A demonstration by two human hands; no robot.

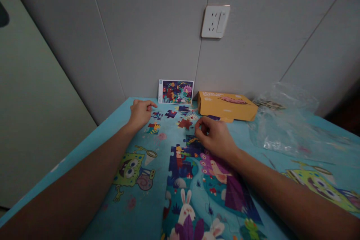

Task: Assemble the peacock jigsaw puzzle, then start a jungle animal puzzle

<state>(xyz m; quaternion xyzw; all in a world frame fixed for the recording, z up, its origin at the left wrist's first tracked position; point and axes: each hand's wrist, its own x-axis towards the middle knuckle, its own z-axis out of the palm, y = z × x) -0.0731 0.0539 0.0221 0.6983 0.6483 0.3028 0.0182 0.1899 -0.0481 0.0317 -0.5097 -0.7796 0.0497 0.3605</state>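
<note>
Gray paneled wall (154, 33) fills the bkgd, behind a table w/ a light-blue cartoon-print cover (149, 206); lighting is dim. Partly joined jigsaw (202, 191) (white rabbits, a stream, purple plants) lies flat on the cover, from under the R hand (215, 135) twd the person, prob. placed there so both arms can reach its edges. R hand is over its far edge, thumb & index bent close together as if for a pinch; can't tell if a piece is btwn them, b/c the fingers hide the spot. L hand (141, 113) is loosely open, index extended, w/ no piece visible in it. Loose pieces (185, 124) lie mostly btwn the 2 hands, a few just beside the L hand, spread apparently so their prints can be seen. Just beyond both hands, a picture card (176, 92) stands propped at the wall, presumably so its scene faces the person. Beyond the R hand, a yellow box (227, 107) rests near the wall, seemingly out of the way. Farther out, to the R hand's right, clear plastic bags (292, 135) lie crumpled, likely set aside. High above the R hand is a white socket plate (215, 22).
</note>
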